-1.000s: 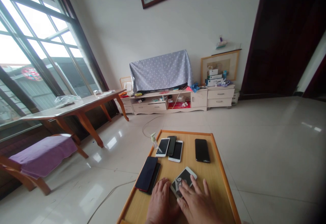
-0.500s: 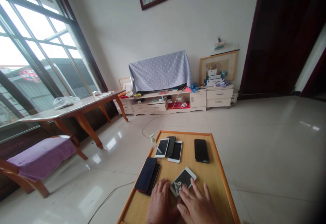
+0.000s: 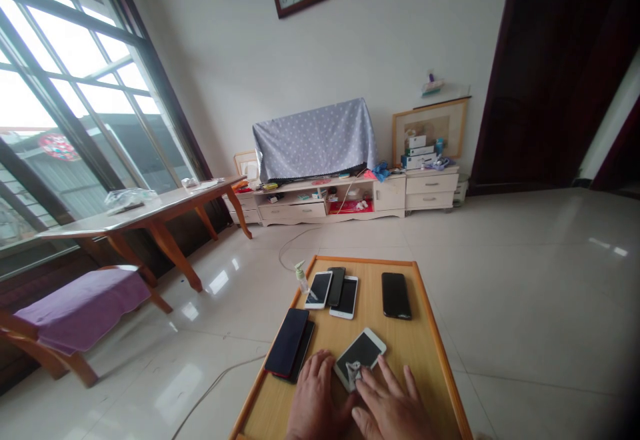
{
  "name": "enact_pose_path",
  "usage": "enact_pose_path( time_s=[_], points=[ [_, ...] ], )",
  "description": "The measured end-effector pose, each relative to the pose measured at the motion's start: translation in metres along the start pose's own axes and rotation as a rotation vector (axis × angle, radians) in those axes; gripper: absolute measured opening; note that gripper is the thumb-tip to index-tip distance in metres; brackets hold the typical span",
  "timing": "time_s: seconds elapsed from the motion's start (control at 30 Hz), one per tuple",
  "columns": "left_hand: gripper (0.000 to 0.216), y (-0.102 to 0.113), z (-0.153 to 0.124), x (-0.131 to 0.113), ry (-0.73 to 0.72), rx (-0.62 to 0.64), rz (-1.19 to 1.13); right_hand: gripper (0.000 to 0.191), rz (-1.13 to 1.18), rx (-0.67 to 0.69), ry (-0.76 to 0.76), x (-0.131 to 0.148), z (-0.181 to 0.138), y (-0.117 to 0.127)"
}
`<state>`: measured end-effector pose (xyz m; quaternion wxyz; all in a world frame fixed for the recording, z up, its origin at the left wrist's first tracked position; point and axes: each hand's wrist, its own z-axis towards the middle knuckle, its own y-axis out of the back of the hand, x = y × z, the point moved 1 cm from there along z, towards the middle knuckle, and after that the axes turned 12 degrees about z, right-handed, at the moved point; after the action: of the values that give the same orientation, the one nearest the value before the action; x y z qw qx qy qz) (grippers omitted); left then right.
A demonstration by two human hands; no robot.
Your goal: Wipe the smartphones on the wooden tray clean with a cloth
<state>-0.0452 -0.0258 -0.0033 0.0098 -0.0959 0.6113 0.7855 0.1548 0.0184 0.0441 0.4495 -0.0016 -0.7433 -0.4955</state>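
A white smartphone with a dark screen [image 3: 369,345] lies face up on the light wood-grain worktop with orange-brown edging [image 3: 425,367], in its nearer part, between the left and right edges. It is turned at a slant, its upper end towards the far right corner. A small crumpled grey-and-white cloth [image 3: 354,369] sits on the lower half of its screen.

The right hand [image 3: 393,400] reaches in from the near side with its grip open, fingers spread, the foremost fingertips at the cloth. The left hand [image 3: 315,387] lies palm down, fingers together and slightly bent, just beside the phone's left side; its thumb is partly hidden, so I cannot tell whether its grip is closed on the phone.

Along the left edge, a large dark phone with a red rim [image 3: 287,341] lies partly over a second dark phone [image 3: 305,352]. Near the far left corner, a slim black phone [image 3: 337,285] lies between and partly over a white-framed phone [image 3: 319,290] and another white-edged phone [image 3: 345,299]. A clear bottle with a pale green pump [image 3: 302,280] stands by the left edge there. A black phone with rounded corners [image 3: 397,296] lies alone towards the far right corner.
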Motion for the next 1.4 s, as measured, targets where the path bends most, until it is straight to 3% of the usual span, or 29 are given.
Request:
enact_pose_path(
  time_s=[0.2,0.4,0.47,0.7,0.97,1.23,1.4],
  points=[
    [0.057,0.002,-0.002,-0.003,-0.001,-0.039,0.000,0.057,-0.128,-0.184,-0.107,-0.025,0.005,0.016],
    [0.057,-0.002,-0.002,0.002,0.002,-0.014,0.007,0.059,-0.038,0.003,-0.041,0.001,0.002,0.001],
    [0.058,-0.002,-0.002,0.002,0.005,-0.010,0.006,0.059,-0.028,0.009,-0.023,0.001,0.001,0.000],
    [0.059,0.002,-0.003,-0.003,0.006,-0.010,-0.003,0.058,-0.155,-0.209,-0.117,-0.032,0.007,0.014],
    [0.056,-0.005,-0.001,0.004,-0.006,0.008,0.008,0.054,-0.012,0.065,-0.005,0.013,0.003,-0.011],
    [0.059,0.002,-0.002,-0.002,-0.001,-0.001,-0.003,0.055,-0.099,-0.149,-0.033,-0.007,0.007,0.007],
    [0.059,-0.007,-0.003,0.006,-0.008,0.049,-0.012,0.051,-0.016,-0.010,-0.012,0.013,0.009,-0.010]
  ],
)
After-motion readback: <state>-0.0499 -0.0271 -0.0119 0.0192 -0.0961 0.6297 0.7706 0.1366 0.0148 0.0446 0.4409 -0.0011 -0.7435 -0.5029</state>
